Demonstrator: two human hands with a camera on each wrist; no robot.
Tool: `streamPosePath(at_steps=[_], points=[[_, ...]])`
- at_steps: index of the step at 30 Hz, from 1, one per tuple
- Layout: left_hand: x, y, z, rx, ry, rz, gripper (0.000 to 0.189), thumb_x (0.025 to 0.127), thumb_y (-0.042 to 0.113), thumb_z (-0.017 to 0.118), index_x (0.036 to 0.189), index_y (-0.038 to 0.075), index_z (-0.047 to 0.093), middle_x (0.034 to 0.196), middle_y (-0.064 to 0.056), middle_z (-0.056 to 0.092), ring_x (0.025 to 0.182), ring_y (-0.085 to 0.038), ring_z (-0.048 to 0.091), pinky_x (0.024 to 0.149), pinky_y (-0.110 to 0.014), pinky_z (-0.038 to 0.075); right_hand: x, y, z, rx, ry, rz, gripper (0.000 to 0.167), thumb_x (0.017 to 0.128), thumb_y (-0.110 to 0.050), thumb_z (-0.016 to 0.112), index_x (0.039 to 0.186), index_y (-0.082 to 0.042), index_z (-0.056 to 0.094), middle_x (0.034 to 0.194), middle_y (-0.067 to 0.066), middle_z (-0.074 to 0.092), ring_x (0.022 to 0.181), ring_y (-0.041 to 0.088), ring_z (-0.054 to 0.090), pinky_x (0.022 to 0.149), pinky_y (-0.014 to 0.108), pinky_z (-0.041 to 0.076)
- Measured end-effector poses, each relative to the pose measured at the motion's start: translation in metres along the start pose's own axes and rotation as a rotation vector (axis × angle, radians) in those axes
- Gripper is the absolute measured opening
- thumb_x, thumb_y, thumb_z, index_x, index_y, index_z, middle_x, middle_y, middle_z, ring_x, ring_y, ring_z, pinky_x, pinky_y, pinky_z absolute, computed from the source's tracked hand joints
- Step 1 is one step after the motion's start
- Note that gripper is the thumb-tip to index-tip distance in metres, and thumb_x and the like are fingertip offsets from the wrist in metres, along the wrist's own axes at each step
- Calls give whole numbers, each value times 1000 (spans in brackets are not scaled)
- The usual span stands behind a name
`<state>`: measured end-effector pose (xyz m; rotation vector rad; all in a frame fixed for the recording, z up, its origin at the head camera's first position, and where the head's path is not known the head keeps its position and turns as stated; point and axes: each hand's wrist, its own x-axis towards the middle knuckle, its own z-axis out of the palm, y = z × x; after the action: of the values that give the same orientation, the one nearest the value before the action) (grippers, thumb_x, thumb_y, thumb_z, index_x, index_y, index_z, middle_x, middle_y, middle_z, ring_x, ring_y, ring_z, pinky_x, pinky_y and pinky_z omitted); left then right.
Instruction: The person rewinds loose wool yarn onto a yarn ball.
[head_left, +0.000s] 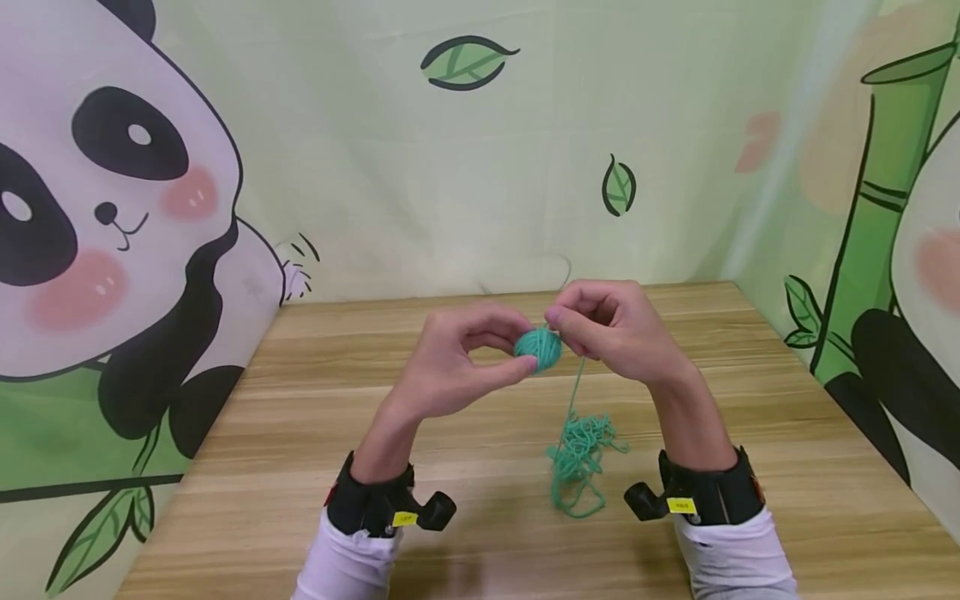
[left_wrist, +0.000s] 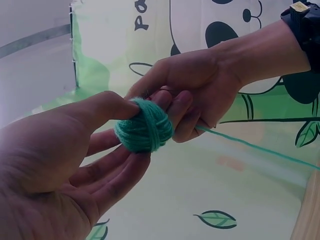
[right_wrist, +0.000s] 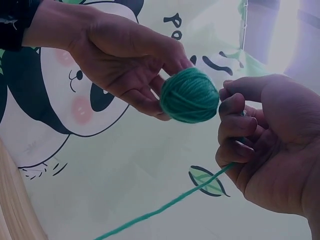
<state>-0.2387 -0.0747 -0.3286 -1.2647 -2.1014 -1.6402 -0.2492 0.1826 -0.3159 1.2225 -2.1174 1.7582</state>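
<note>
A small ball of teal yarn [head_left: 537,350] is held up above the table between the thumb and fingers of my left hand [head_left: 468,358]. Close against the ball's right side, my right hand [head_left: 618,329] pinches the yarn strand [head_left: 576,390] with curled fingers. In the right wrist view the strand [right_wrist: 160,209] leaves the lower edge of that hand and runs down to the left. It leads to a loose tangled heap of the same yarn [head_left: 583,450] on the table, below and between the hands. Wound layers show clearly on the ball [right_wrist: 190,95].
The wooden table [head_left: 315,425] reaches back to a curtain [head_left: 345,167] printed with pandas, leaves and bamboo. Each wrist wears a black strap with a small camera [head_left: 435,510], and pale sleeves [head_left: 738,554] cover the forearms.
</note>
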Motion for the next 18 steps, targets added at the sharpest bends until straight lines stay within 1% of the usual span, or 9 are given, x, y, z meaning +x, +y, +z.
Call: streamPosePath(at_steps=[7,12,18], points=[[1,0,0,59,20,-7,24,93,0,89,115,-1,81,109,-15,84,93,-19,83,91,-34,73,0,-1,-1,-16,2,-32,18,111,1,64,97,-2,74,65,0,50,49,16,36,42,33,27],[2,-1,1,78,38,-18,23,94,1,90,115,-1,81,109,-15,84,92,-20,83,92,-33,73,0,-2,0,-7,-21,-79,18,111,3,62,97,0,73,65,2,48,49,16,36,42,33,27],[2,-3,2,93,56,-35,23,94,2,89,115,-1,80,109,-15,84,91,-20,83,91,-33,73,-1,-2,1,2,-35,-106,17,111,3,63,96,3,72,66,3,49,49,16,36,41,32,26]])
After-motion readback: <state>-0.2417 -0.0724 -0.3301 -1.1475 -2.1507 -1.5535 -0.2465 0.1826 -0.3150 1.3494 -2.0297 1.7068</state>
